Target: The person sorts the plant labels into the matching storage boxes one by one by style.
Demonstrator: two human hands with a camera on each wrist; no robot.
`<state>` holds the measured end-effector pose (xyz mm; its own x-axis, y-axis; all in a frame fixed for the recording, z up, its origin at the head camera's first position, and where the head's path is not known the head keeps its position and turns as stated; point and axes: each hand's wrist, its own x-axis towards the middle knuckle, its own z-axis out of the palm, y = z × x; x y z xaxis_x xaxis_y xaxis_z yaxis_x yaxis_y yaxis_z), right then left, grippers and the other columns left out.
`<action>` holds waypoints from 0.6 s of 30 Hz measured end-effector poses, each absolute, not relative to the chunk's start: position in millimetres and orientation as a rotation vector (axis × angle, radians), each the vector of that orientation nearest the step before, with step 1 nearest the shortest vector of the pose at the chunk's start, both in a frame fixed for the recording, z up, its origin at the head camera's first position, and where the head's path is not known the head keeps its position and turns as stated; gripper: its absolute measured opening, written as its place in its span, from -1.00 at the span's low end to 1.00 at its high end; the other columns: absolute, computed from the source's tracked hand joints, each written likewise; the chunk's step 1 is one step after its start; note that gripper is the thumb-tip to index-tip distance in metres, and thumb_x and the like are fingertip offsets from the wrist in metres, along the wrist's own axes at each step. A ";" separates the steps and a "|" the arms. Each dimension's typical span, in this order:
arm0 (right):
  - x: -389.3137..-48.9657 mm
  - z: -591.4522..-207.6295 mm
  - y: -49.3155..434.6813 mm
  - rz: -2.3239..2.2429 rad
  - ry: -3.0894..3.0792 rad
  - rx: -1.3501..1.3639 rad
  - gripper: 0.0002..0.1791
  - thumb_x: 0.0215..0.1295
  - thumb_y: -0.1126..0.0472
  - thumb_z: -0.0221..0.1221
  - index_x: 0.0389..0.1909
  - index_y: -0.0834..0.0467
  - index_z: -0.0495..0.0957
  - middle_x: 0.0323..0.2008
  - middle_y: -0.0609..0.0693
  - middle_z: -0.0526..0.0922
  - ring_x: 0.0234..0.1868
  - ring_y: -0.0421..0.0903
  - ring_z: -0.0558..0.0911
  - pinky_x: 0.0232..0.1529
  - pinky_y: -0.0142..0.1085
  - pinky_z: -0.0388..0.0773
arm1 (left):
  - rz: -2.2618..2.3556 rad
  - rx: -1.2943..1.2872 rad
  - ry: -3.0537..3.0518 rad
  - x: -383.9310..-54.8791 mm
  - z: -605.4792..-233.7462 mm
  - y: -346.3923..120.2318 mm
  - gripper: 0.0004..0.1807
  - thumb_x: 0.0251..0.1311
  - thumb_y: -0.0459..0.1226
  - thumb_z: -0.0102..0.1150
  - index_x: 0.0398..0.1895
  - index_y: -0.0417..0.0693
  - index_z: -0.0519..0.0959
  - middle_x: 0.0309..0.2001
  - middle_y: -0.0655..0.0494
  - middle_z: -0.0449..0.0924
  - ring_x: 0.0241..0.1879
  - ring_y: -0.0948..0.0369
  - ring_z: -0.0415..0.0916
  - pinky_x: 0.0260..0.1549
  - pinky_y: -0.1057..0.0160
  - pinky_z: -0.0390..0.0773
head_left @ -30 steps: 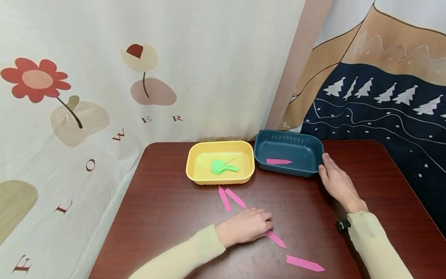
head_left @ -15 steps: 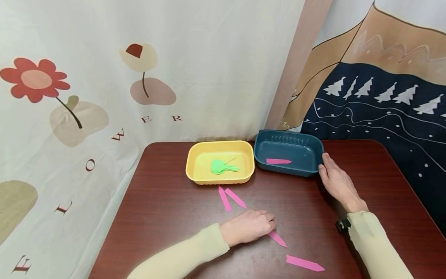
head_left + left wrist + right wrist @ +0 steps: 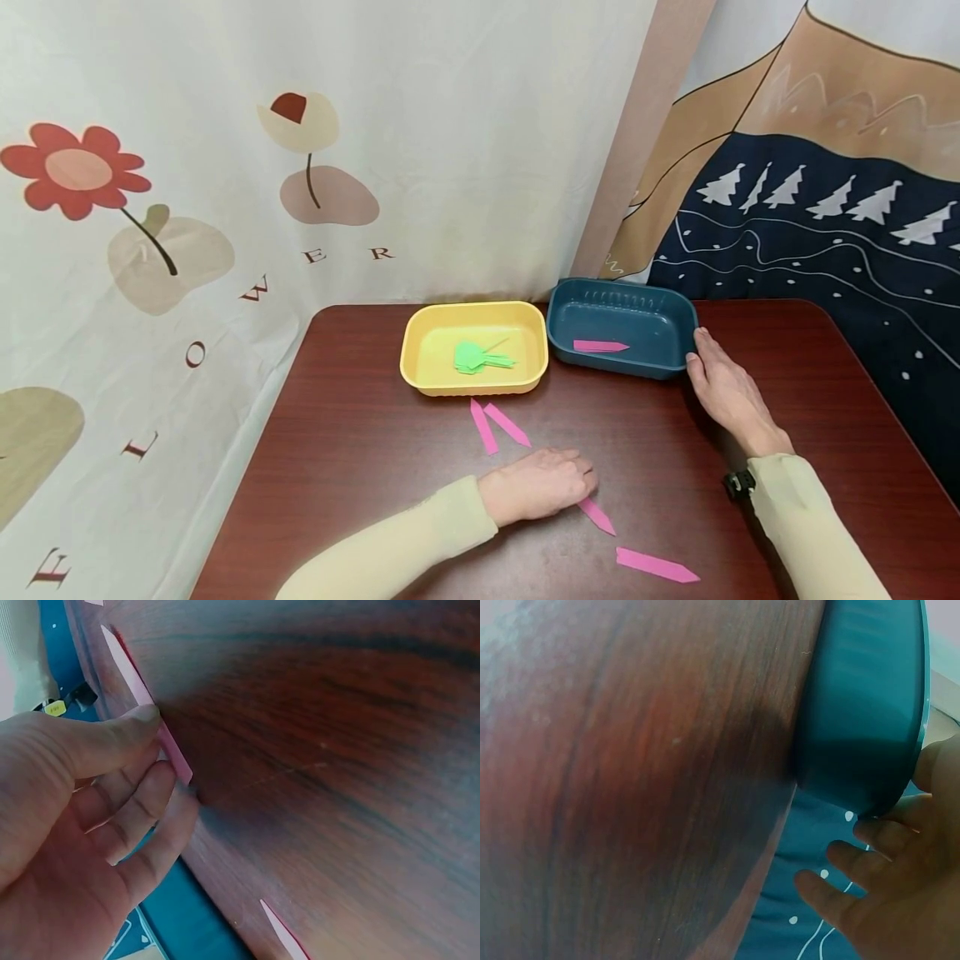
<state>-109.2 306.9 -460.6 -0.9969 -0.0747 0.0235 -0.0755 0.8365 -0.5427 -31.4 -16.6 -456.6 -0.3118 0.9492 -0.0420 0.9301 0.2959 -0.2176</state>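
Note:
My left hand (image 3: 538,483) is low over the middle of the table and pinches a pink plant label (image 3: 597,517), a flat strip with a pointed end. In the left wrist view, the thumb lies on one side of this label (image 3: 133,671) and the fingertips are behind it. My right hand (image 3: 731,392) rests with extended fingers against the right end of a dark blue tray (image 3: 622,364). Inside that tray lies pink label material (image 3: 600,346). The right wrist view shows the thumb and fingers of my right hand (image 3: 907,862) at the tray's end.
Left of the blue tray, a yellow tray (image 3: 480,389) holds several green tags (image 3: 472,358). Two pink labels (image 3: 483,427) lie in front of it, and another pink label (image 3: 657,566) lies near the table's front. Curtains (image 3: 465,150) hang behind the brown table (image 3: 337,417).
My left hand has shifted slightly right along the pink label, uncovering the end of the label behind it. My right hand and both trays have stayed in place.

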 end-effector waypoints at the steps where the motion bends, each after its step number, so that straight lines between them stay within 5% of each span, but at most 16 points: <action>1: -109.2 -460.7 306.9 0.892 -3.009 0.123 -0.30 0.71 -0.01 -0.26 0.63 0.34 -0.07 0.60 0.35 0.01 0.55 0.40 0.10 0.43 0.31 0.08 | 0.304 -1.784 -2.453 -31.3 -456.5 -16.8 -0.92 0.38 -0.24 0.27 -0.25 0.22 0.66 -0.29 0.31 0.55 -0.26 0.31 0.48 -0.29 0.43 0.52; 18: -110.2 -459.5 306.5 0.885 -3.028 0.117 -0.30 0.71 0.01 -0.25 0.63 0.35 -0.09 0.60 0.35 -0.01 0.55 0.40 0.09 0.43 0.31 0.07 | 0.207 -1.813 -2.484 -30.4 -454.7 -21.6 -0.92 0.39 -0.22 0.26 -0.14 0.21 0.63 -0.21 0.34 0.55 -0.17 0.32 0.49 -0.20 0.37 0.48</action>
